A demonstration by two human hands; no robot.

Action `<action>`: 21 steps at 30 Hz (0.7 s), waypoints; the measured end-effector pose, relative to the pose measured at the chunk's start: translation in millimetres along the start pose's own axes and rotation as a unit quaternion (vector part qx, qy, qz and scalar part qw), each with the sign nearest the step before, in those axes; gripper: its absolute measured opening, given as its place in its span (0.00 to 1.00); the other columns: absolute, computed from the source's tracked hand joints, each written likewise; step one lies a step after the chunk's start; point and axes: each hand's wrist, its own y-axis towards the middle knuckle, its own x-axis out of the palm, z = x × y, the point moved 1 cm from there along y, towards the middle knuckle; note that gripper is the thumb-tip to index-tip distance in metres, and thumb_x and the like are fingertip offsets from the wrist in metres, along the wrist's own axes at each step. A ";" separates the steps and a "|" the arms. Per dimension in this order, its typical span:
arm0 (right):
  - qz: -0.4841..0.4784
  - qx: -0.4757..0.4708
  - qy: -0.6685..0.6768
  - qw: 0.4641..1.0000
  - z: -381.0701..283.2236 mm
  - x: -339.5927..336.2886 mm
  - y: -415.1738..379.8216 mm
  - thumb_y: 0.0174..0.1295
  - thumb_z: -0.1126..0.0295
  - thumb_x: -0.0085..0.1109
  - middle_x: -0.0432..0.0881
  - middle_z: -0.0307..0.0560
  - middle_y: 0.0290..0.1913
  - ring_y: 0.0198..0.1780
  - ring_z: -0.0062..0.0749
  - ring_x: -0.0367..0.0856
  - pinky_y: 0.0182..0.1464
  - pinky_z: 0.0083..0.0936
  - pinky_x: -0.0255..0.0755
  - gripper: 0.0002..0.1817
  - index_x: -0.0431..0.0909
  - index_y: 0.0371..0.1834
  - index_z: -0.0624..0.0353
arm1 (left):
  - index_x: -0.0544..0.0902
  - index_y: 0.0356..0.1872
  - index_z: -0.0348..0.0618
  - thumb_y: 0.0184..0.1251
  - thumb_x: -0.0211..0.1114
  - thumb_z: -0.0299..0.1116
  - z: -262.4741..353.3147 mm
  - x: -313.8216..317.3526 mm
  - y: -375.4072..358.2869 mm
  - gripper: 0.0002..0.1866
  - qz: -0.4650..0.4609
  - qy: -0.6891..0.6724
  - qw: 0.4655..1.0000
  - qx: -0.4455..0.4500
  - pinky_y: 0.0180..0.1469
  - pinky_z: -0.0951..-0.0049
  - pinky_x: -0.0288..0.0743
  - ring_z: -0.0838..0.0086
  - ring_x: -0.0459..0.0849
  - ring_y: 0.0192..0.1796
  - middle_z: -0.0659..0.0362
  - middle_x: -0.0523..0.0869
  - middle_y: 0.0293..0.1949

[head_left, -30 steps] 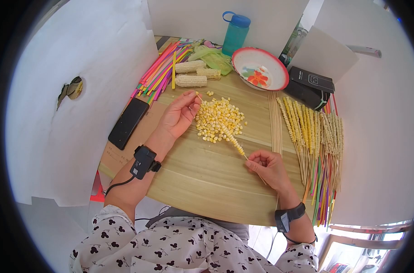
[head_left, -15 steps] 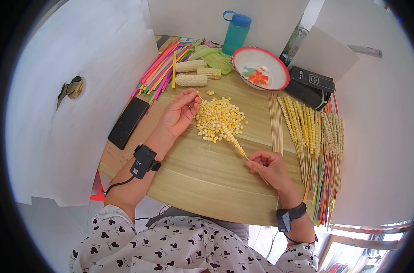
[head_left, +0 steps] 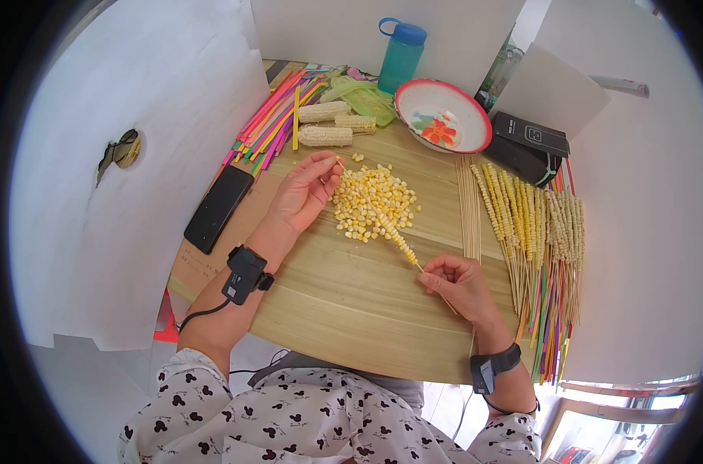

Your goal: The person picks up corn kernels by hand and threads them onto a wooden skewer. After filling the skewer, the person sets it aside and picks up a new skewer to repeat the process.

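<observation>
A thin wooden skewer (head_left: 398,241) with a row of yellow corn kernels threaded along it slants between my two hands. My right hand (head_left: 456,284) pinches its lower end, just below the kernels. At the upper tip my left hand (head_left: 309,189) holds a single corn kernel (head_left: 338,159) between thumb and fingertips, against or very near the skewer. Beneath the skewer lies a loose pile of corn kernels (head_left: 359,213) on the wooden table (head_left: 343,298).
Behind the pile are stripped cobs (head_left: 326,137), colored strips (head_left: 270,116), a green bag (head_left: 367,100), a blue bottle (head_left: 402,58) and a red-rimmed bowl (head_left: 444,116). Bare skewers (head_left: 469,209), finished corn skewers (head_left: 529,220) and a black box (head_left: 525,147) are right; a phone (head_left: 218,209) is left.
</observation>
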 end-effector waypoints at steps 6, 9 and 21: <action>0.004 -0.002 0.002 1.000 -1.3 1.3 -0.5 0.59 0.73 0.65 0.78 0.30 0.26 0.26 0.08 0.73 0.29 0.06 0.67 0.05 0.80 0.34 0.62 | 0.78 0.43 0.38 0.65 0.61 0.23 0.6 1.6 -0.6 0.07 -0.005 0.022 1.000 0.003 0.41 0.83 0.78 0.78 0.82 0.39 0.55 0.82 0.42; 0.005 -0.004 0.005 1.000 -1.2 1.4 -0.4 0.59 0.74 0.65 0.78 0.30 0.26 0.26 0.08 0.73 0.29 0.06 0.67 0.05 0.80 0.34 0.62 | 0.78 0.43 0.39 0.65 0.61 0.23 -0.5 1.2 -0.9 0.07 -0.006 0.030 1.000 0.003 0.40 0.83 0.78 0.79 0.82 0.39 0.55 0.83 0.42; 0.013 -0.003 0.014 1.000 -1.5 2.4 -0.8 0.59 0.74 0.66 0.78 0.30 0.26 0.26 0.07 0.72 0.29 0.06 0.66 0.05 0.80 0.34 0.62 | 0.78 0.44 0.36 0.67 0.60 0.27 0.1 9.2 -5.1 0.08 0.014 0.006 1.000 0.000 0.40 0.83 0.78 0.78 0.82 0.39 0.55 0.83 0.41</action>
